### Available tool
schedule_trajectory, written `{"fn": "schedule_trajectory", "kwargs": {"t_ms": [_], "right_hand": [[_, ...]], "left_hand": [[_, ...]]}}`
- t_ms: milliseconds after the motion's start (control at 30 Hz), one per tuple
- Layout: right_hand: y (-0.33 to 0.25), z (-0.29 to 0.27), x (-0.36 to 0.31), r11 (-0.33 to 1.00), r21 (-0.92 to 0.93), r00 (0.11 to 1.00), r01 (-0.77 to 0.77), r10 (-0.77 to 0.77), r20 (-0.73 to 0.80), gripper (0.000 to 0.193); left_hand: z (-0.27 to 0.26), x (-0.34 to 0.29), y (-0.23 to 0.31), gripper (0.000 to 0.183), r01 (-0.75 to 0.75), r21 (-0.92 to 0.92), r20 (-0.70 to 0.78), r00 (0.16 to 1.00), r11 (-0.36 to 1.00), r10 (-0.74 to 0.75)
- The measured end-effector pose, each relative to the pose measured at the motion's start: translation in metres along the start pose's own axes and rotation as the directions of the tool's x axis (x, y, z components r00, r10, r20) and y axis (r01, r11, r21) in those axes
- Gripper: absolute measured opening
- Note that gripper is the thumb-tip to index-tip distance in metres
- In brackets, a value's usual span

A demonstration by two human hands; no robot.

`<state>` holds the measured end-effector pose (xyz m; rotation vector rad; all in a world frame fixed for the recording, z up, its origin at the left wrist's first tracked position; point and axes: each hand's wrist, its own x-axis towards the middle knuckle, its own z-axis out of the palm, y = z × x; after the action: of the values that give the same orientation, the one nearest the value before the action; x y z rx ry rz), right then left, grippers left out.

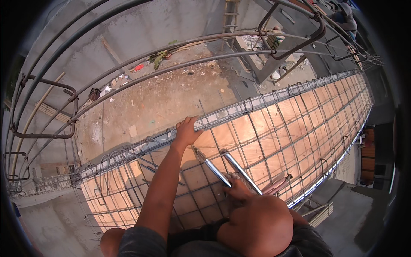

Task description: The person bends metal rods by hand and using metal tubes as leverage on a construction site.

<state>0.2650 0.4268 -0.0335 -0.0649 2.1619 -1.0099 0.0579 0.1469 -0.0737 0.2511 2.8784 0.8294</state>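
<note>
My left hand (187, 129) is at the far edge of a steel bar grid (267, 141), its fingers bent over the edge bar and its thumb apart. My right hand (236, 184) is closed round the near end of a silvery tubular handle (217, 172). At this handle's far end a dark metal head (198, 154) rests among the bars, a little nearer to me than my left hand. A second silvery tube (242, 172) slants beside it on the right; whether the two are joined, I cannot tell. My bent knee (261, 222) hides most of my right forearm.
Plywood (212, 143) lies under the bars. Beyond the edge, a lower rubble-strewn floor (171, 94) spreads out. Long bars with bent stirrups (66, 136) arch across the far side. Reddish bars (278, 185) lie at right. Another person (346, 19) is at the far right; a ladder (230, 21) stands at the back.
</note>
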Motion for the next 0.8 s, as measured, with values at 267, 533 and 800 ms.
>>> {"fn": "schedule_trajectory", "kwargs": {"t_ms": [267, 533, 800], "right_hand": [[-0.091, -0.103, 0.002, 0.947, 0.284, 0.987, -0.153, 0.132, 0.093, 0.051], [-0.114, -0.181, 0.056, 0.721, 0.605, 0.938, -0.337, 0.200, 0.283, 0.018], [-0.148, -0.181, 0.093, 0.706, 0.644, 0.937, -0.296, 0.082, 0.340, 0.057]], "left_hand": [[-0.005, -0.001, 0.000, 0.067, 0.093, 0.015, 0.046, 0.995, 0.996, -0.094], [0.002, 0.000, 0.003, 0.067, 0.079, 0.014, 0.034, 0.996, 0.997, -0.079], [0.005, -0.002, 0.003, 0.068, 0.065, 0.018, 0.014, 0.998, 0.998, -0.066]]}}
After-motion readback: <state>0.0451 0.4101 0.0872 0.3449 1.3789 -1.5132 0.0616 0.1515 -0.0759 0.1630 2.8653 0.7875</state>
